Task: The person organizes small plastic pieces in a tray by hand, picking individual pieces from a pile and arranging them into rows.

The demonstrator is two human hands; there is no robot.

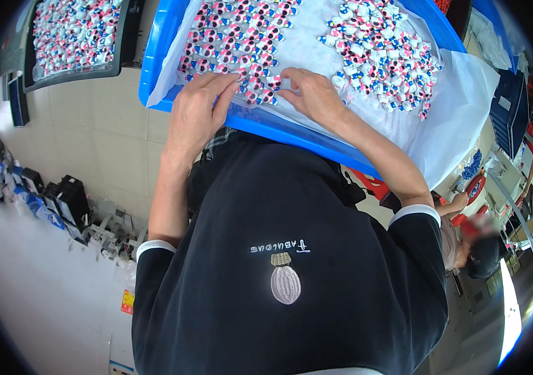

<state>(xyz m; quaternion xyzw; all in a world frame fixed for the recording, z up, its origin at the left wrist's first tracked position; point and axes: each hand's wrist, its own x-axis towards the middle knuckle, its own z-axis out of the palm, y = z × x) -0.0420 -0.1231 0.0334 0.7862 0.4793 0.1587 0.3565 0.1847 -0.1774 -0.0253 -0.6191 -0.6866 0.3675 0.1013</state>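
At far left, a dark tray [73,79] holds small pink-and-white figurines. Next comes the blue tray [266,128], right in front of you. Your left hand [196,106] rests over the near edge of the lined-up figurines [235,37], its fingertips close together; whether they pinch one cannot be told. The block stretches away from you, past the top edge. At its near right corner, one figurine [273,83] lies just left of your right hand [316,97], the nearer hand, whose thumb and forefinger are parted; contact is unclear, and its long axis is too small to read. Farther right, a loose heap [385,56] lies on white lining [460,106].
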